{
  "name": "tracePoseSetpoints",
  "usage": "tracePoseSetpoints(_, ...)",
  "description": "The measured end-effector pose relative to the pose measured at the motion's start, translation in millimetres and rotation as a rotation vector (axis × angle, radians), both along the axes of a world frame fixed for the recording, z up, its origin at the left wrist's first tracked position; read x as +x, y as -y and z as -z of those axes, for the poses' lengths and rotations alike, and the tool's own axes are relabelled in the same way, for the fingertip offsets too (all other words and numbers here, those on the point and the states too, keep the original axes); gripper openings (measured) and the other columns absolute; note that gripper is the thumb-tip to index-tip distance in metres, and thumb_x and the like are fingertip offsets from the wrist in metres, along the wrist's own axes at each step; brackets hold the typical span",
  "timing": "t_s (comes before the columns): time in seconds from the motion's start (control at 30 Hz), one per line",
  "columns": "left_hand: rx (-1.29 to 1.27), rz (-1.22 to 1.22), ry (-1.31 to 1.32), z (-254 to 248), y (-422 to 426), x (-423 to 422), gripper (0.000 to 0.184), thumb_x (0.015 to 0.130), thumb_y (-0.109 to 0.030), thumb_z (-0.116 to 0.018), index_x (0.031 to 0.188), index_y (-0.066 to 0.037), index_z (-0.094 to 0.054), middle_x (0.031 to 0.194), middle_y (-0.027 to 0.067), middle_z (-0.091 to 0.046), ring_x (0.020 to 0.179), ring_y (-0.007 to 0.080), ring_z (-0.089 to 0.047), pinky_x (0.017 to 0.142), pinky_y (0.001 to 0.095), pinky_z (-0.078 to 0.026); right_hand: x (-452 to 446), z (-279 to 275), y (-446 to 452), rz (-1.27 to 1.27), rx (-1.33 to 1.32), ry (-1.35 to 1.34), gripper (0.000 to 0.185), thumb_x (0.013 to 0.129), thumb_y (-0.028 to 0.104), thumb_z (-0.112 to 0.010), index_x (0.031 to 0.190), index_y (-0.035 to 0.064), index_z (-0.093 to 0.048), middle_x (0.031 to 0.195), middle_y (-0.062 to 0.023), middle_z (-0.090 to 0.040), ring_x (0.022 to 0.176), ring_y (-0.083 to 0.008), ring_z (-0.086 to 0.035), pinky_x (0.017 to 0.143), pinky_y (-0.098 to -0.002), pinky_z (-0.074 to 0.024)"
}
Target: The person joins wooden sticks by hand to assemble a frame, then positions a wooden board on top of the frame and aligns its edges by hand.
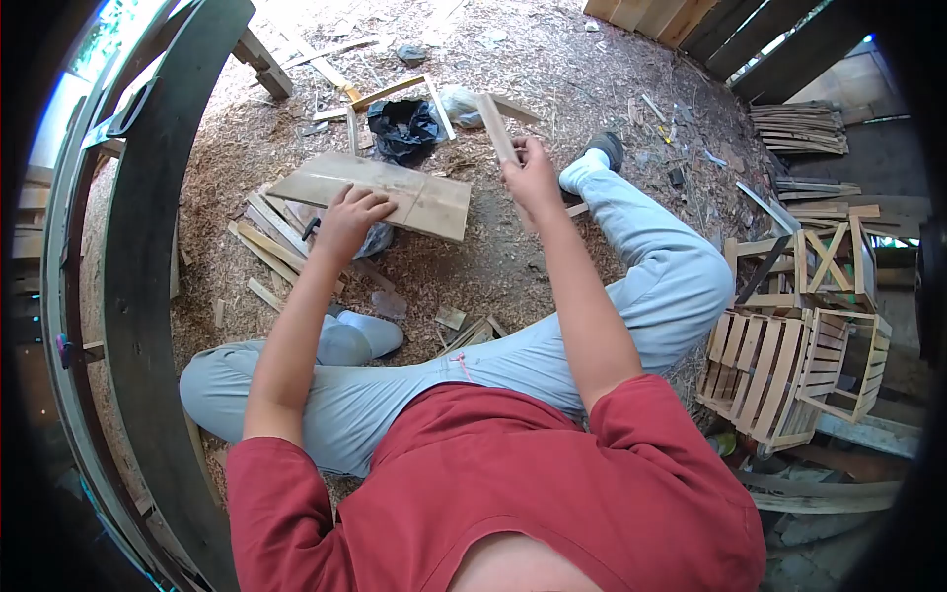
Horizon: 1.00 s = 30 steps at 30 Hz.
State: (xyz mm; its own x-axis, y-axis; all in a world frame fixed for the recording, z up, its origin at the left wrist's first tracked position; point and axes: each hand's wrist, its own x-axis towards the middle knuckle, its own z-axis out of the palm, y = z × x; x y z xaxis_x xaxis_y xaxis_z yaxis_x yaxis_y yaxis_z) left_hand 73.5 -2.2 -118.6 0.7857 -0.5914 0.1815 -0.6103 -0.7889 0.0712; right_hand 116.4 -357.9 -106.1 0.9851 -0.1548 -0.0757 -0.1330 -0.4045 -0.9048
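Observation:
My left hand [357,217] lies on top of a wide wooden board [424,200], with its fingers spread over the near edge. The board is raised above the chip-covered ground in front of me. To the right, my right hand [531,178] is closed round the lower end of a narrow wooden slat [495,126], which points up and away from me. A gap separates the slat from the board. The dark handle [312,229] of some tool shows beside my left wrist; the rest of it is hidden.
Beyond the board lie a black plastic bag [402,128] and a thin wooden frame [390,92]. Loose strips [271,247] lie at left. Slatted crates [760,370] stand at right, below stacked slats [799,129]. A long dark plank [148,257] runs along the left.

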Motion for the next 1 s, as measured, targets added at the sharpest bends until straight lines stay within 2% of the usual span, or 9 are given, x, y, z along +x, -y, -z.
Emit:
tracePoseSetpoints(0.1, -0.065, -0.170, 0.139, 35.6, 0.3, -20.8, 0.056, 0.091, -0.016, -0.074, 0.145, -0.024, -0.062, 0.151, 0.0081, -0.059, 0.144, 0.0311, -0.051, 0.126, 0.0496, -0.030, -14.2, 18.4, -32.7, 0.023, 0.063, 0.009, 0.031, 0.098, 0.005, -0.065, 0.128, 0.0037, -0.057, 0.099, -0.0121, -0.072, 0.078, -0.0179, -0.070, 0.069, -0.0341, -0.0556)
tracePoseSetpoints(0.2, -0.479, -0.964, 0.000, 58.5, 30.0, -39.0, 0.141, 0.065, -0.022, -0.096, 0.171, -0.023, -0.002, 0.172, 0.0307, -0.001, 0.158, 0.0508, -0.015, 0.129, 0.0540, -0.021, -20.1, 69.8, -47.5, 0.057, 0.121, -0.050, 0.028, 0.094, 0.009, -0.068, 0.121, 0.0058, -0.059, 0.104, -0.0186, -0.075, 0.096, -0.0310, -0.075, 0.086, -0.0432, -0.0572)
tracePoseSetpoints(0.43, -0.702, -1.227, -0.158, 47.6, 69.4, -46.1, 0.144, 0.069, -0.015, -0.090, 0.170, -0.016, 0.012, 0.171, 0.0320, 0.009, 0.159, 0.0547, -0.003, 0.132, 0.0535, -0.010, -31.0, 83.1, -56.1, 0.016, 0.155, -0.132, 0.034, 0.094, 0.009, -0.069, 0.125, 0.0056, -0.056, 0.100, -0.0160, -0.077, 0.086, -0.0286, -0.076, 0.081, -0.0427, -0.0580)
tracePoseSetpoints(0.57, -0.906, -1.512, -0.085, 97.6, 64.7, -23.1, 0.110, 0.078, -0.020, -0.085, 0.165, -0.005, -0.018, 0.167, 0.0313, -0.021, 0.153, 0.0468, -0.031, 0.129, 0.0530, -0.022, -35.1, 65.9, -49.9, -0.015, 0.280, -0.254, 0.037, 0.096, 0.009, -0.067, 0.130, 0.0062, -0.055, 0.099, -0.0134, -0.077, 0.082, -0.0223, -0.076, 0.075, -0.0386, -0.0589)
tracePoseSetpoints(0.63, -2.176, -0.983, -0.783, 105.9, 48.6, -15.8, 0.061, 0.092, -0.023, -0.068, 0.145, 0.000, -0.048, 0.150, 0.0232, -0.053, 0.137, 0.0389, -0.053, 0.124, 0.0549, -0.032, -39.4, 61.0, -54.3, -0.043, 0.360, -0.318, 0.038, 0.098, 0.008, -0.065, 0.134, 0.0069, -0.057, 0.098, -0.0111, -0.076, 0.076, -0.0160, -0.074, 0.069, -0.0339, -0.0585)
tracePoseSetpoints(0.7, -2.544, -0.861, -0.782, 84.0, 63.7, -25.2, 0.034, 0.102, -0.018, -0.048, 0.132, -0.008, -0.058, 0.130, 0.0127, -0.065, 0.122, 0.0322, -0.062, 0.114, 0.0582, -0.043, -40.0, 58.8, -60.3, -0.046, 0.330, -0.308, 0.037, 0.098, 0.008, -0.065, 0.134, 0.0070, -0.058, 0.098, -0.0108, -0.076, 0.074, -0.0149, -0.073, 0.067, -0.0332, -0.0586)
tracePoseSetpoints(0.77, -2.454, -0.623, -0.908, 78.1, 69.7, -21.5, 0.033, 0.100, -0.021, -0.062, 0.131, -0.012, -0.055, 0.127, 0.0066, -0.064, 0.120, 0.0241, -0.062, 0.096, 0.0497, -0.055, -43.7, 58.6, -60.7, -0.045, 0.294, -0.301, 0.036, 0.099, 0.008, -0.064, 0.135, 0.0071, -0.058, 0.097, -0.0105, -0.076, 0.072, -0.0138, -0.073, 0.065, -0.0325, -0.0588)
tracePoseSetpoints(0.87, -1.846, -0.962, -0.688, 71.4, 87.4, -17.9, 0.034, 0.105, -0.013, -0.061, 0.138, -0.011, -0.052, 0.127, 0.0102, -0.066, 0.119, 0.0251, -0.064, 0.096, 0.0489, -0.057, -44.9, 62.9, -60.6, -0.084, 0.277, -0.246, 0.035, 0.100, 0.009, -0.065, 0.135, 0.0063, -0.060, 0.096, -0.0103, -0.076, 0.071, -0.0145, -0.073, 0.064, -0.0339, -0.0602)
tracePoseSetpoints(1.0, -1.655, -0.771, -0.566, 65.9, 68.5, -2.7, 0.035, 0.105, -0.007, -0.063, 0.138, -0.007, -0.052, 0.128, 0.0114, -0.067, 0.111, 0.0251, -0.068, 0.094, 0.0412, -0.058, -40.6, 67.0, -56.7, -0.044, 0.288, -0.152, 0.034, 0.101, 0.007, -0.061, 0.135, 0.0064, -0.058, 0.092, -0.0091, -0.074, 0.070, -0.0144, -0.073, 0.058, -0.0321, -0.0597)
